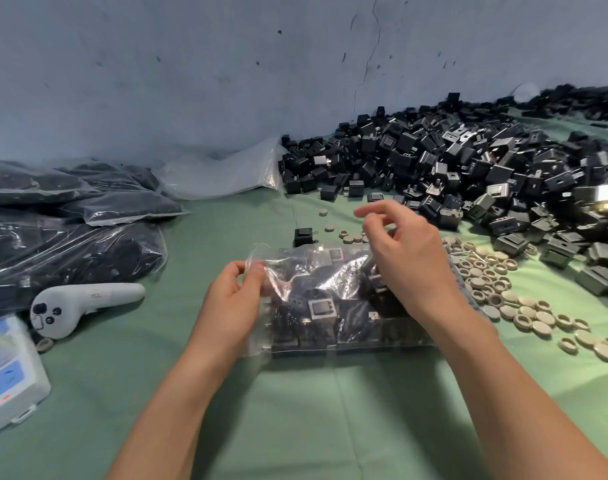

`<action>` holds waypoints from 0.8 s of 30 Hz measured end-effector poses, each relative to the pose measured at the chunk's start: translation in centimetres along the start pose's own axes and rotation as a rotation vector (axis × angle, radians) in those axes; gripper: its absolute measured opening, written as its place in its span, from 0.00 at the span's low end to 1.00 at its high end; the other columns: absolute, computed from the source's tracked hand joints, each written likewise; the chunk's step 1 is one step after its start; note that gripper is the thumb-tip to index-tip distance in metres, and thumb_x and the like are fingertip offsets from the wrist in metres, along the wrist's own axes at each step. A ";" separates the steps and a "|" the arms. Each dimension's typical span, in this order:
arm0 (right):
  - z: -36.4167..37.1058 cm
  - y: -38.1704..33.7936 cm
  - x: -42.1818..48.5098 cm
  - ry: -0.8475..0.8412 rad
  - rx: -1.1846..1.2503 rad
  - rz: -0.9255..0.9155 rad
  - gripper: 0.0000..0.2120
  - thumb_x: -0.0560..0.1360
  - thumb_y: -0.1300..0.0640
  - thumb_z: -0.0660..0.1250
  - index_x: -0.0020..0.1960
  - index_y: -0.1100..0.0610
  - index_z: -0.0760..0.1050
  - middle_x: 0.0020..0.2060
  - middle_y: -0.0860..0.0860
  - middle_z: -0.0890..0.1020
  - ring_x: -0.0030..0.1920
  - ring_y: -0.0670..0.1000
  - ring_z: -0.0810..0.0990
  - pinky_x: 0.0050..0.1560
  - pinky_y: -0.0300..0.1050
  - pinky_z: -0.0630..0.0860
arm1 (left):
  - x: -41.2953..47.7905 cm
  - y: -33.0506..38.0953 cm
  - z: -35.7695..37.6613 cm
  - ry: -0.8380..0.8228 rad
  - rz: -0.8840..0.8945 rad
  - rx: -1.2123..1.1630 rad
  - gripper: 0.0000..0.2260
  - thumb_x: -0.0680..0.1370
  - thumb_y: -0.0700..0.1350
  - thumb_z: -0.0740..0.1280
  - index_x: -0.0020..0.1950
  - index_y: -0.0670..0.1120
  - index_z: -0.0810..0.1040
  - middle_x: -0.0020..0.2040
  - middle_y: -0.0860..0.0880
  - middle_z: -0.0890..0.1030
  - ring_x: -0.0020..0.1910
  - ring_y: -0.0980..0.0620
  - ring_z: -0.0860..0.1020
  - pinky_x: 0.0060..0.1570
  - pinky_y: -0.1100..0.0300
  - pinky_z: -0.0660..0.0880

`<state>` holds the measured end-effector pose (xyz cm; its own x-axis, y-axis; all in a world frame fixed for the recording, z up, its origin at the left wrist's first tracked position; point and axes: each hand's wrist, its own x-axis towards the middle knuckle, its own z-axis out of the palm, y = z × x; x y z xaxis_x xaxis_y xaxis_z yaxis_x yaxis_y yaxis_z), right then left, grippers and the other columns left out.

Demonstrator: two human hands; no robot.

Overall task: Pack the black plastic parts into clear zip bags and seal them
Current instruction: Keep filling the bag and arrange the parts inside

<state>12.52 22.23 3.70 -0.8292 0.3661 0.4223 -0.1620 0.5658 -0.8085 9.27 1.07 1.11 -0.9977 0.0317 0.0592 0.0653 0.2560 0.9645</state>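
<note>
Fingers of left hand [233,303] pinch the clear zip bag [330,275]; right hand [409,261] fingers curl loosely above.

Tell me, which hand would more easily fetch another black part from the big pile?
Probably the right hand: the pile lies on its side, just beyond it, while the left hand is busy pinching the mouth of the bag.

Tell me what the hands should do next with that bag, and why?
Probably bring the right hand down to pinch the mouth of the clear bag opposite the left hand, ready to seal. The bag looks full of black parts, and its mouth gapes open.
</note>
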 end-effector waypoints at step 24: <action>2.6 -3.9 0.1 -0.039 0.136 0.055 0.13 0.84 0.55 0.57 0.66 0.50 0.75 0.58 0.46 0.78 0.54 0.42 0.77 0.46 0.33 0.74 | 1.2 -0.3 -4.5 0.140 -0.143 0.013 0.12 0.80 0.43 0.65 0.62 0.46 0.79 0.42 0.50 0.81 0.35 0.54 0.77 0.42 0.56 0.77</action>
<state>11.64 18.13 5.81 -0.8587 0.3632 0.3615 -0.1842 0.4394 -0.8792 8.01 -3.31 2.00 -0.9892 -0.1407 -0.0420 -0.0779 0.2610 0.9622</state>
